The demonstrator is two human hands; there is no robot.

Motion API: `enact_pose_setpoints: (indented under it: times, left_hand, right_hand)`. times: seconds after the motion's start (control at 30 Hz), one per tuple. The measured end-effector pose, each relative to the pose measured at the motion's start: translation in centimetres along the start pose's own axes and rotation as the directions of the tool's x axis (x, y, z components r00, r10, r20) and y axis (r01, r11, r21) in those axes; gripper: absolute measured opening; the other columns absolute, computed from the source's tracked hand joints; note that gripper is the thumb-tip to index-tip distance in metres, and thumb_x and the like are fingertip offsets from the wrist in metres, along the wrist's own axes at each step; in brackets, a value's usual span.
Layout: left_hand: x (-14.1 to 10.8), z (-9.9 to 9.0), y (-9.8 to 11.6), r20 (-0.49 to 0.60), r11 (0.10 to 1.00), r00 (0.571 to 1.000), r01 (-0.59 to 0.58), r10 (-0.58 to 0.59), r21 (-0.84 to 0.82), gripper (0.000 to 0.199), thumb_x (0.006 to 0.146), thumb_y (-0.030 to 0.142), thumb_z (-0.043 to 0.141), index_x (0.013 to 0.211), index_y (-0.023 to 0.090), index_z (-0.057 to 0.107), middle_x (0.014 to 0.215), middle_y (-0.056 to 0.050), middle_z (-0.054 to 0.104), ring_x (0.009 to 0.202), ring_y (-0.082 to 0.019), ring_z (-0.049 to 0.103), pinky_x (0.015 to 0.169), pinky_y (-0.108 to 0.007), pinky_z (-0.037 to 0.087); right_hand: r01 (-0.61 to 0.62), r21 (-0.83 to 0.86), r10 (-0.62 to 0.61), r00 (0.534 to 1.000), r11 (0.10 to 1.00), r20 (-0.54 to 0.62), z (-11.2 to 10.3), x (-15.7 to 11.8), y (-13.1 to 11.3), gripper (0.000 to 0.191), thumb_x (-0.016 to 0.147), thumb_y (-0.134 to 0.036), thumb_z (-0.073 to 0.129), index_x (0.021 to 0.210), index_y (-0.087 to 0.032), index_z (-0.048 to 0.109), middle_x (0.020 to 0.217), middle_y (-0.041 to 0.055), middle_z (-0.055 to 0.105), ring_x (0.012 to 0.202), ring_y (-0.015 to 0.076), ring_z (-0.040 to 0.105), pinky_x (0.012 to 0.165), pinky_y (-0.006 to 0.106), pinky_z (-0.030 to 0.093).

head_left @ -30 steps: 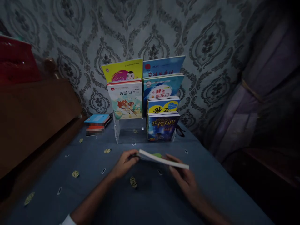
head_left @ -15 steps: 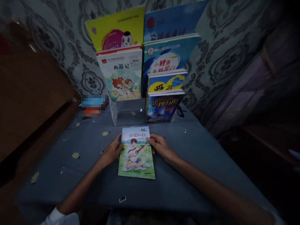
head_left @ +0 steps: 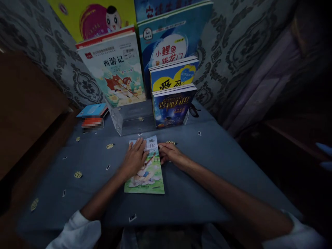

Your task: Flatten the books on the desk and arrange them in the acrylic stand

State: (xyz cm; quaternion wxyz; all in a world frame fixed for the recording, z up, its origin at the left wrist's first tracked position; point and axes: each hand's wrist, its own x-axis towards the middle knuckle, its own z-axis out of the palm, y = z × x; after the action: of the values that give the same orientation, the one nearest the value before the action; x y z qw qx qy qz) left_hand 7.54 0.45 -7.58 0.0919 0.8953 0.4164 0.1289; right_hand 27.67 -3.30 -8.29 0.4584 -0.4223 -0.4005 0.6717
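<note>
A thin paperback book [head_left: 149,176], its cover showing a seated figure with a guitar on green grass, lies on the cloth-covered table. Across its upper left part my left hand [head_left: 135,157] rests flat, fingers spread, covering some of the title and the figure. My right hand [head_left: 172,154] is at the book's upper right edge, thumb and fingers closed together there; the fingertips are partly hidden. Just behind the book stands a clear acrylic rack [head_left: 129,121] with several upright books, among them a white-and-green book [head_left: 121,83] and a dark blue book [head_left: 172,107].
A small stack of books [head_left: 94,110] lies left of the rack, partly blurred out. Black-framed glasses [head_left: 194,110] sit at the rack's right. A patterned curtain [head_left: 220,62] hangs behind, and brown furniture [head_left: 31,100] borders the left side. The grey-blue tablecloth [head_left: 215,193] has printed pineapples.
My left hand has shifted from the book's left edge onto its cover. My right hand stays by the right edge. The view has tilted down and come nearer to the rack.
</note>
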Motion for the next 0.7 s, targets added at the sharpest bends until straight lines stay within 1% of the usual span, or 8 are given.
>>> enact_pose_setpoints:
  times: [0.1,0.17,0.3,0.4,0.5,0.57,0.63,0.7]
  left_hand:
    - [0.4,0.6,2.1,0.04,0.993,0.995,-0.089,0.093,-0.083,0.052,0.105,0.036,0.036,0.154,0.019,0.034,0.162,-0.014,0.032,0.153,-0.025,0.024,0.123,-0.053,0.019]
    - [-0.1,0.7,3.2,0.057,0.981,0.984,-0.163,0.17,-0.1,0.056,0.105,0.038,0.035,0.157,0.019,0.027,0.164,-0.014,0.028,0.154,-0.023,0.02,0.125,-0.05,0.018]
    - [-2.8,0.5,4.0,0.074,0.959,0.957,-0.276,0.28,-0.068,0.063,0.105,0.041,0.037,0.16,0.017,0.017,0.163,-0.016,0.029,0.154,-0.023,0.02,0.126,-0.049,0.017]
    - [-5.2,0.0,3.7,0.077,0.956,0.953,-0.292,0.294,-0.035,0.065,0.105,0.042,0.039,0.16,0.02,0.013,0.163,-0.014,0.031,0.154,-0.023,0.021,0.126,-0.049,0.016]
    - [-7.1,-0.2,2.4,0.057,0.978,0.976,-0.207,0.209,-0.032,0.062,0.105,0.041,0.038,0.16,0.023,0.015,0.163,-0.012,0.032,0.154,-0.024,0.021,0.126,-0.05,0.017]
    - [-7.9,-0.2,1.2,0.015,0.994,0.997,-0.079,0.081,-0.073,0.06,0.105,0.042,0.037,0.159,0.023,0.018,0.164,-0.014,0.028,0.154,-0.026,0.022,0.125,-0.051,0.019]
    - [-8.2,0.0,0.0,-0.039,0.983,0.997,0.058,-0.066,-0.175,0.062,0.104,0.043,0.04,0.159,0.02,0.02,0.166,-0.016,0.021,0.155,-0.028,0.02,0.124,-0.051,0.022]
    - [-8.0,0.2,-1.2,-0.078,0.931,0.98,0.15,-0.186,-0.334,0.067,0.101,0.046,0.044,0.158,0.018,0.022,0.168,-0.017,0.016,0.155,-0.029,0.017,0.123,-0.05,0.024]
  right_hand:
    - [0.009,0.043,-0.008,1.0,0.999,-0.015,-0.1,0.1,0.2,0.026,0.088,-0.043,0.067,0.086,-0.017,0.067,0.068,0.0038,0.071,0.057,0.0134,0.066,0.047,0.02,0.053]
    - [0.014,0.057,-0.013,1.0,0.998,-0.023,-0.2,0.1,0.2,0.028,0.087,-0.044,0.068,0.085,-0.017,0.067,0.067,0.003,0.07,0.056,0.0128,0.065,0.046,0.02,0.053]
    - [0.005,0.072,-0.005,1.0,0.997,0.005,-0.3,-0.1,-0.1,0.033,0.081,-0.048,0.074,0.084,-0.016,0.068,0.073,0.0042,0.071,0.059,0.012,0.065,0.048,0.02,0.053]
    - [0.013,0.05,-0.015,0.999,0.999,0.031,-0.2,-0.2,-0.3,0.035,0.071,-0.042,0.084,0.087,-0.015,0.069,0.074,0.0022,0.072,0.061,0.011,0.064,0.05,0.019,0.054]
    - [0.019,-0.001,-0.019,0.999,1.0,0.026,-0.1,-0.1,-0.4,0.041,0.062,-0.034,0.09,0.091,-0.015,0.069,0.073,0.0009,0.073,0.062,0.0118,0.065,0.05,0.019,0.053]
    - [0.016,-0.025,-0.015,1.0,1.0,0.018,0.1,-0.2,-0.4,0.041,0.06,-0.031,0.09,0.091,-0.015,0.069,0.076,0.002,0.075,0.064,0.0128,0.067,0.05,0.019,0.052]
    - [0.006,-0.037,-0.005,1.0,0.999,0.025,0.4,-0.3,-0.6,0.04,0.061,-0.031,0.089,0.091,-0.015,0.068,0.078,0.0027,0.076,0.065,0.0136,0.068,0.05,0.019,0.052]
    - [-0.004,-0.043,0.006,0.999,0.999,0.044,0.7,-0.6,-0.7,0.04,0.061,-0.031,0.089,0.092,-0.016,0.068,0.08,0.0031,0.077,0.066,0.014,0.069,0.049,0.019,0.052]
